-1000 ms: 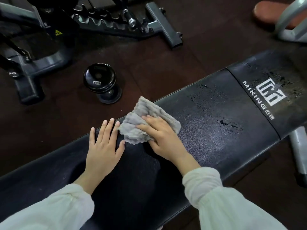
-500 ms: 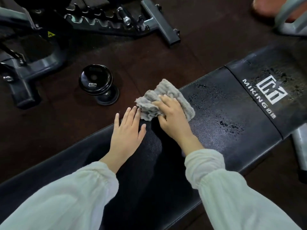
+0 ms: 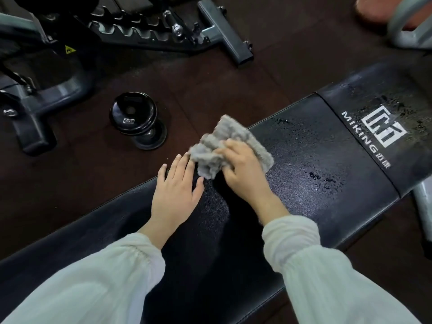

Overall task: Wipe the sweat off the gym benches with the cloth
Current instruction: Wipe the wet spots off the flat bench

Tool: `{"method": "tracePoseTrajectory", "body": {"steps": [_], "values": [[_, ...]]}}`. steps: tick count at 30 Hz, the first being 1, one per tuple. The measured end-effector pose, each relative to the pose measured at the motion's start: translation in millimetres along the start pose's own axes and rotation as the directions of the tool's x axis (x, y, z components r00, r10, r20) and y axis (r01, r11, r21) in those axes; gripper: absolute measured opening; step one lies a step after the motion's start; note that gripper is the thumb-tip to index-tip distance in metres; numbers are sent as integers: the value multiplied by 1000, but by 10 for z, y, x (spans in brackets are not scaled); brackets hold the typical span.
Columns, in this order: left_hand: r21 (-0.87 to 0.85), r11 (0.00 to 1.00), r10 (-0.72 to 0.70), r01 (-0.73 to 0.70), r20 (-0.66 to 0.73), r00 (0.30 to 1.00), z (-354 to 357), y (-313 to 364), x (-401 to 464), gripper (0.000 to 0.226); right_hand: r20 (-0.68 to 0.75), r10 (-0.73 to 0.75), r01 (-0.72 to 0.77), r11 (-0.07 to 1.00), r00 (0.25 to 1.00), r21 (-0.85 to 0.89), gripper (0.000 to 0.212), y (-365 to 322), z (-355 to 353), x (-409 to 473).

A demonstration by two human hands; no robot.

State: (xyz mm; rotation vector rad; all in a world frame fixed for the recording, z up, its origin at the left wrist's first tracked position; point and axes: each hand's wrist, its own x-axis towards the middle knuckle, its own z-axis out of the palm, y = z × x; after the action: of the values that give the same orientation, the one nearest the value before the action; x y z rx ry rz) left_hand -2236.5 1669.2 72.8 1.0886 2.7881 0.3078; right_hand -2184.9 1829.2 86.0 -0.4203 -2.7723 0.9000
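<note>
While the near stretch of the bench [image 3: 210,230] looks dry, we judge the job partly done. Our left hand [image 3: 175,195] lies flat on the pad; our right hand [image 3: 243,174] presses the bunched cloth [image 3: 210,157] at the far edge. Both have slid right since earlier. Farther off, droplets [image 3: 322,178] still bead toward the logo [image 3: 383,129].

The cloth [image 3: 236,146] is grey and ribbed. The desk [image 3: 315,174] is black grained leather with a white logo [image 3: 383,130] at right. Both sleeves [image 3: 327,272] are pale white. The floor [image 3: 70,183] is dark brown; the dumbbell [image 3: 134,119], upper left, is glossy black.
</note>
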Motion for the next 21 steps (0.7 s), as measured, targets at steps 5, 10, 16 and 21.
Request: {"method": "tracePoseTrajectory", "body": {"steps": [5, 10, 16, 21], "values": [[-19, 1000, -4, 4, -6, 1000, -4, -11, 0, 55, 148, -83, 82, 997, 986, 15, 42, 313, -362, -284], [-8, 1000, -16, 16, -1, 1000, -10, 9, 8, 55, -101, 291, -291, 957, 951, 16, 39, 292, -266, 86], [-57, 998, -22, 24, 34, 999, -19, -10, 8, 57, 81, 74, -79, 995, 994, 64, 40, 150, -212, -139], [-106, 994, 13, -8, 44, 999, -72, 192, 157, 61, 10, 247, -247, 968, 969, 32, 47, 478, -502, -736]]}}
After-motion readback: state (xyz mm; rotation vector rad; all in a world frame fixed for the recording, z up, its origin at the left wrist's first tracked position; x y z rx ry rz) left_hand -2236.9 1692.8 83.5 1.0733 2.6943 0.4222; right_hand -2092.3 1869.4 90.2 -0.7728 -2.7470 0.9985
